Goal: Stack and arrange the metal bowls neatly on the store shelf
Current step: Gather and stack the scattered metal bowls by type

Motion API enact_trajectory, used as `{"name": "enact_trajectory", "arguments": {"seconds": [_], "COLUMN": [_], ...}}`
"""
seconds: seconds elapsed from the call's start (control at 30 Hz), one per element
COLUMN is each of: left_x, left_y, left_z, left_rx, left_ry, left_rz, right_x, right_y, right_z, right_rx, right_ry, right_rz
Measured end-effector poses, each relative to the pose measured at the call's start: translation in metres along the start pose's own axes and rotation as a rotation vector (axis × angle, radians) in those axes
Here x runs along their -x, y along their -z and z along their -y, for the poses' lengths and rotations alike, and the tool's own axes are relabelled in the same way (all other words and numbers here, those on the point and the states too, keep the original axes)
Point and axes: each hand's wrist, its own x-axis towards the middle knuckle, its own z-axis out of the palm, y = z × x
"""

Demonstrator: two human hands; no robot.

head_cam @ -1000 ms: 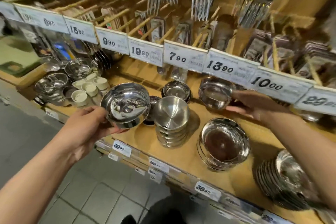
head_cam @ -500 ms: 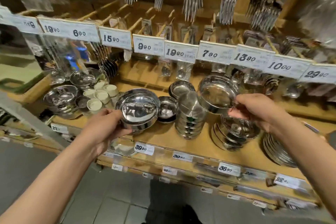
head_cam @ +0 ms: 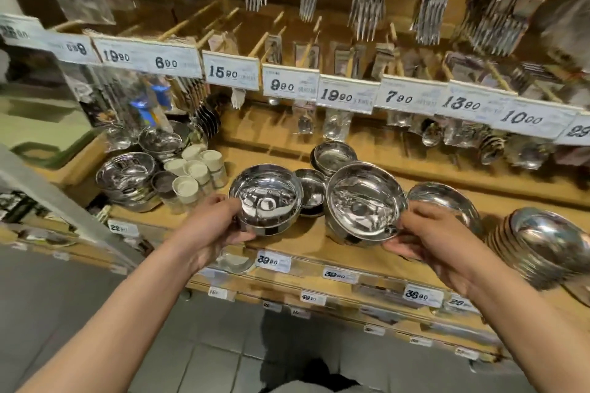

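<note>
My left hand (head_cam: 212, 226) grips a shiny metal bowl (head_cam: 265, 198) by its near left rim, held just above the wooden shelf (head_cam: 306, 249). My right hand (head_cam: 427, 233) holds a second metal bowl (head_cam: 365, 201) by its right rim, sitting on top of a stack of bowls (head_cam: 344, 236). Between the two bowls sits a small metal bowl (head_cam: 311, 190). Another bowl pile (head_cam: 333, 155) stands behind. Right of my right hand is a further stack (head_cam: 447, 201), and a tilted pile of bowls (head_cam: 542, 246) leans at the far right.
White-capped jars (head_cam: 194, 174) and larger steel bowls (head_cam: 126, 174) crowd the shelf's left end. Price tags (head_cam: 346, 96) line the upper rail, with packed spoons and hanging forks (head_cam: 367, 3) behind. More price labels (head_cam: 273, 262) run along the shelf's front edge. Tiled floor lies below.
My right hand has brought its bowl forward and down from the shelf's back onto the middle stack. The left hand's bowl has stayed roughly in place. The view has shifted left.
</note>
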Motion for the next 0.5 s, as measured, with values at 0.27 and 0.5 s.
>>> {"name": "enact_trajectory", "arguments": {"seconds": [0.27, 0.5], "left_x": [-0.014, -0.057], "left_y": [0.041, 0.062], "left_z": [-0.03, -0.029], "left_rx": [0.022, -0.1], "left_ry": [0.001, 0.088], "left_rz": [-0.189, -0.1], "right_x": [-0.029, -0.046], "right_y": [-0.064, -0.106], "right_z": [-0.004, -0.018], "right_rx": [-0.048, -0.118], "right_ry": [-0.088, -0.091], "right_rz": [0.117, 0.027]}}
